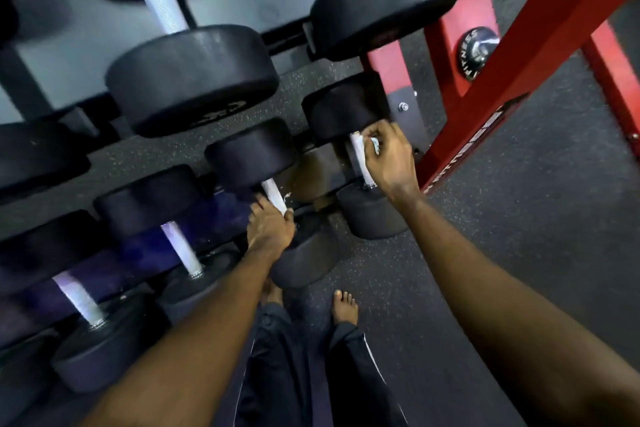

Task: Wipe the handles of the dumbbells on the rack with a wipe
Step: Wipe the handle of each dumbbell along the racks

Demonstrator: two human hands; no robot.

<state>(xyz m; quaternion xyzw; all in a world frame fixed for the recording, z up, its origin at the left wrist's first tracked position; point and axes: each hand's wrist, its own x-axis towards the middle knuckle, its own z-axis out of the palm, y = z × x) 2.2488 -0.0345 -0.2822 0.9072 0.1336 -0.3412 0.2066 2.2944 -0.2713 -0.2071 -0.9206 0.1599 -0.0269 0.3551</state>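
Black dumbbells with silver handles lie in a row on the lower shelf of the rack (104,263). My right hand (389,158) pinches a small white wipe (374,144) against the upper end of the handle (356,154) of the rightmost dumbbell (346,107). My left hand (270,227) grips the lower part of the handle (273,192) of the neighbouring dumbbell (251,152). Two more handles (181,248) show further left.
Larger dumbbells (192,80) sit on the upper shelf above my hands. A red steel frame (519,69) stands close on the right. My bare feet (344,307) stand on dark speckled rubber floor (536,204) below the rack.
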